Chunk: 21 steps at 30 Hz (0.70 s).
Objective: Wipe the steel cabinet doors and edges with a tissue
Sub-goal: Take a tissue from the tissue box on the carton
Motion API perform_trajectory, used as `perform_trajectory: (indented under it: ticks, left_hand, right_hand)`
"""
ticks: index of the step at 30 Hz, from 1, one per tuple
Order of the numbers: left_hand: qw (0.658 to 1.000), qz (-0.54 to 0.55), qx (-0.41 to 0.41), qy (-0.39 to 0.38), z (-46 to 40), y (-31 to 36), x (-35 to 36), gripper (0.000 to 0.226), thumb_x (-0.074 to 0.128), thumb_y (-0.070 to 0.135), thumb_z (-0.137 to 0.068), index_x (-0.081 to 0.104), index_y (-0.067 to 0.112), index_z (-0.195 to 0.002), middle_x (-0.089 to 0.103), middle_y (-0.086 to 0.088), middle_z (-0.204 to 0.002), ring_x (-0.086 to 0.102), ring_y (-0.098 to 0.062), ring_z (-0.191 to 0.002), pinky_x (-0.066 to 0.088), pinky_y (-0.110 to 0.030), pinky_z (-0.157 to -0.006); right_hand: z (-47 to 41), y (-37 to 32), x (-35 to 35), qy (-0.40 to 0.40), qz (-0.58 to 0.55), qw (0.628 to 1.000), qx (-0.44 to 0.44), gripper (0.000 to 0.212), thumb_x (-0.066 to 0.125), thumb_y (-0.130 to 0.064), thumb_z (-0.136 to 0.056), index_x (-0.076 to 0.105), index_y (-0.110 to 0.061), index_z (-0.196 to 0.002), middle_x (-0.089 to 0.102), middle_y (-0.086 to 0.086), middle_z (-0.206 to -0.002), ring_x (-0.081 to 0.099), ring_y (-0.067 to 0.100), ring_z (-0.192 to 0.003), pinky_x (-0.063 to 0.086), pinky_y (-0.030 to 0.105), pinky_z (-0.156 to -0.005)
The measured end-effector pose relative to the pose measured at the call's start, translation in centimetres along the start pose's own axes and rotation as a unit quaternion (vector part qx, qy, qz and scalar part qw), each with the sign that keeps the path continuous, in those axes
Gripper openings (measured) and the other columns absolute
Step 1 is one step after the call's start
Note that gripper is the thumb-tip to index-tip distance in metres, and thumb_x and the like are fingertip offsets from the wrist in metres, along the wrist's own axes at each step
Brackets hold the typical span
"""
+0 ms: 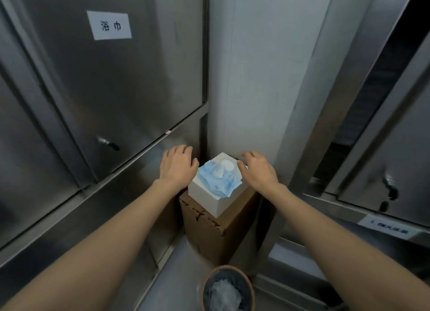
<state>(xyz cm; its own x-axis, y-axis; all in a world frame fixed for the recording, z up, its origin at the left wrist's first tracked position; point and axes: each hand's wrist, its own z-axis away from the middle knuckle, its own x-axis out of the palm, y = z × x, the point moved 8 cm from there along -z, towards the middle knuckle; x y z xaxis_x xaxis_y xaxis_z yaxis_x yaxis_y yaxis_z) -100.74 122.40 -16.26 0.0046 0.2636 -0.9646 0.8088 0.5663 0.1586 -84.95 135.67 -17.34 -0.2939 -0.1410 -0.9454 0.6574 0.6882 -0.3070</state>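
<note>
While both our hands hover at the tissue box (pixel 210 195), we judge that the step in hand is drawing out a tissue before any wiping begins. The white box sits on top of a brown cardboard carton (pixel 204 227) in the corner, between the steel cabinet door (pixel 121 83) on our left and the white wall column (pixel 251 78), with another steel cabinet (pixel 381 171) on our right. A crumpled blue tissue (pixel 217 179) rises from the top of the box. Our left hand (pixel 178 169) rests just beside the box's left edge with its fingers loosely bent and holding nothing, a relaxed wide grip. Our right hand (pixel 259 171) lies at the box's right edge, fingers loosely bent, with its thumb close to the tissue; we cannot tell whether it already touches it, but it holds nothing that we can see. To do this well, we should steady the box with the left hand so it does not slide off the carton, then pinch the raised blue tissue near its top with the right thumb and forefinger and pull straight up, slowly, so that one sheet comes free without tearing. Below us a lined waste bin (pixel 226 289) stands on the floor, handy for the used tissue later.
</note>
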Motion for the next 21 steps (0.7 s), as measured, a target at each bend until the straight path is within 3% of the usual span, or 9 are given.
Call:
perform_trajectory:
  ticks: [8, 17, 21]
  left_hand:
    - [0.996, 0.004, 0.074, -0.047, -11.6, -2.1, 6.8, 0.048, 0.041, 0.031, -0.104, 0.042, 0.01, -0.147, 0.044, -0.008, -0.149, 0.037, -0.023, -0.139, 0.025, -0.036, -0.115]
    - [0.979, -0.006, 0.117, -0.167, -13.5, -3.7, 19.4, 0.048, 0.04, 0.034, -0.103, 0.042, 0.013, -0.146, 0.046, -0.007, -0.147, 0.041, -0.024, -0.134, 0.028, -0.037, -0.114]
    - [0.969, -0.008, 0.133, -0.207, -13.3, -3.8, 23.8, 0.05, 0.039, 0.033, -0.104, 0.037, 0.012, -0.149, 0.037, -0.008, -0.155, 0.031, -0.025, -0.143, 0.019, -0.038, -0.118]
  right_hand:
    - [-9.7, 1.4, 4.2, 0.021, -0.021, 0.996, 0.088, 0.041, 0.039, -0.033, -0.106, 0.051, -0.009, -0.137, 0.052, 0.009, -0.138, 0.047, 0.026, -0.125, 0.042, 0.033, -0.097]
    - [-11.4, 4.9, 14.9, -0.073, 0.001, 0.985, 0.158, 0.048, 0.035, -0.036, -0.107, 0.036, -0.016, -0.151, 0.035, 0.006, -0.157, 0.032, 0.022, -0.144, 0.033, 0.035, -0.115]
    - [-12.1, 6.0, 19.4, -0.112, 0.006, 0.979, 0.169, 0.049, 0.034, -0.039, -0.107, 0.034, -0.019, -0.152, 0.031, 0.003, -0.159, 0.029, 0.021, -0.146, 0.03, 0.035, -0.118]
